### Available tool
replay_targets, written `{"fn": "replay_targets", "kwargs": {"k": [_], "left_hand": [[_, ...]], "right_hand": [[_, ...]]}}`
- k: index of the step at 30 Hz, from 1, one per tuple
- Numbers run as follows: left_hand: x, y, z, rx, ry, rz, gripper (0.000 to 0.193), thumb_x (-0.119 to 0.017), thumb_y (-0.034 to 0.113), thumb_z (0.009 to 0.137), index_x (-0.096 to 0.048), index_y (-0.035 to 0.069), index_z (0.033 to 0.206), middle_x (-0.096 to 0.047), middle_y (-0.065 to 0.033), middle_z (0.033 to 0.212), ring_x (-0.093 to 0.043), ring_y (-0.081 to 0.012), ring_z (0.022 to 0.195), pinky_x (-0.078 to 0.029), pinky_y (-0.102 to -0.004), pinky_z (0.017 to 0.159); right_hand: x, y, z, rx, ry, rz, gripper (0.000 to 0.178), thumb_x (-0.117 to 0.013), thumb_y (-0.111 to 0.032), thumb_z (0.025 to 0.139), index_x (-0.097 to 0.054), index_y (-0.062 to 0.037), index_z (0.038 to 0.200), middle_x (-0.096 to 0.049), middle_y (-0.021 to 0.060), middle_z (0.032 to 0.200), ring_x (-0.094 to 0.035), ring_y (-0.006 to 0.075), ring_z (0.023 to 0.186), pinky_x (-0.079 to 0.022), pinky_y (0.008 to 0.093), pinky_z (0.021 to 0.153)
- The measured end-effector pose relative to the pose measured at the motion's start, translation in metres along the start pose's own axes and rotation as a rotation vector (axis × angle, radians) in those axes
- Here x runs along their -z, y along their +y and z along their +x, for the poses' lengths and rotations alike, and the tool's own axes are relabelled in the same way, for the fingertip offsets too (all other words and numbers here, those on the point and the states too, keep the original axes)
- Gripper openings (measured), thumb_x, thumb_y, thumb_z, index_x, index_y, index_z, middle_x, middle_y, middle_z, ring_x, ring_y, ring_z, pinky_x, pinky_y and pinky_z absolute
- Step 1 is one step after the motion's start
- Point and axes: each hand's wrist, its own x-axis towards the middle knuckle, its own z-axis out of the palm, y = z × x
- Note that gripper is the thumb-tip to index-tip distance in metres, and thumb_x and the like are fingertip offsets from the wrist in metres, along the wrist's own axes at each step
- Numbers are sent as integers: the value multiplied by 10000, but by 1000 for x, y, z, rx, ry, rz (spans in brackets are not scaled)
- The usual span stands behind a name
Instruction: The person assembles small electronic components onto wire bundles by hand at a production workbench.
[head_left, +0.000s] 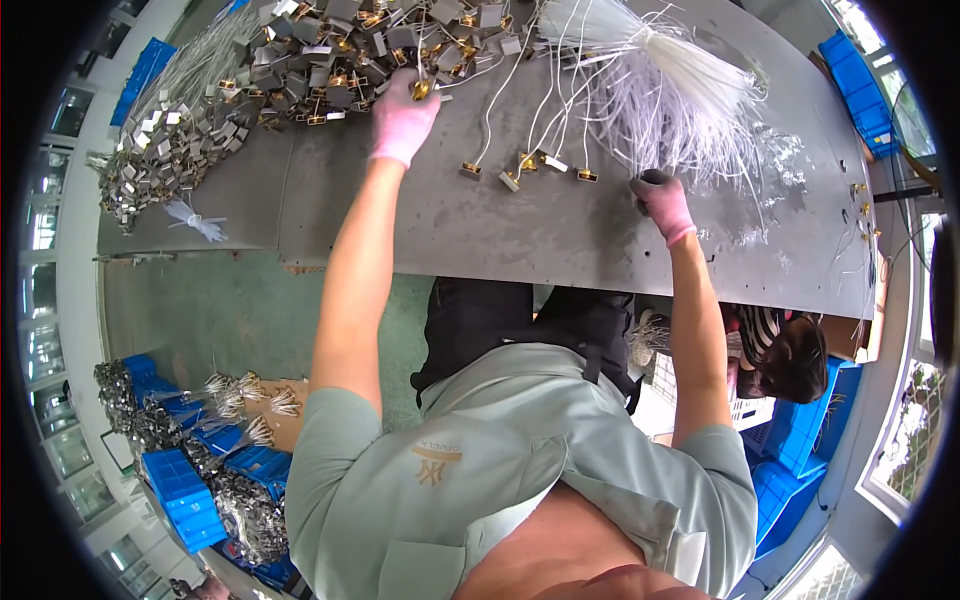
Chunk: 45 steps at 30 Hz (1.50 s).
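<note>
My left hand point(402, 125), in a pink glove with dark fingertips, reaches to the near edge of a large pile of small grey blocks with brass-coloured fittings point(340, 65). Its fingers close on a small brass-coloured fitting point(423, 90). On the right, my gloved right hand point(664, 205) is closed at the near ends of a bundle of thin white strands point(665, 85); whatever is between its fingers is too small to make out. Between the hands lie several brass-coloured fittings on white wires, one of them a single fitting point(587, 175).
The grey metal table point(480, 225) carries another heap of small metal parts point(170, 165) and a white tie bunch point(196, 220) at the left. Blue crates point(180, 490) with metal parts stand below left. More blue crates point(800, 440) and a person's dark-haired head point(797, 360) are at the right.
</note>
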Motion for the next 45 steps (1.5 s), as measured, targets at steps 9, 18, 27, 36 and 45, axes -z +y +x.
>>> {"fn": "replay_targets", "kwargs": {"k": [9,18,27,36,45], "left_hand": [[52,-45,-99,129,-212,-369,308,-660,160,824,-629,-18,1073,-668,-89,882,-629,-144,760,-497,-305,709],[57,-102,-221,-1,115,-505,399,-457,323,952,-448,47,664,-403,-44,571,-527,-194,577,-420,-348,521],[105,-95,-344,258,-276,-848,642,-315,498,990,-296,81,501,-434,-116,519,-392,-193,424,-320,-310,452],[118,-142,-376,431,-237,-681,610,-408,454,966,-352,52,510,-486,-127,540,-394,-169,441,-329,-305,449],[116,-140,-365,554,-159,-572,598,-438,432,948,-311,71,489,-488,-120,548,-383,-157,450,-319,-300,438]], "right_hand": [[-26,-16,-49,-69,-228,955,237,-607,-89,885,-590,53,1075,-648,95,851,-569,125,632,-445,231,562],[-113,-62,-64,-12,-565,954,251,-577,-148,934,-590,42,1097,-651,87,909,-639,164,772,-488,256,676],[-168,-142,-19,-65,-559,1132,295,-578,-184,938,-572,53,1115,-676,111,927,-676,189,803,-522,277,655],[-135,-164,2,172,-166,1138,302,-566,-206,949,-573,26,1142,-678,115,920,-684,216,769,-521,285,606],[-86,-175,1,271,-52,1200,251,-543,-181,963,-497,23,1103,-656,179,983,-687,312,860,-517,321,637]]}}
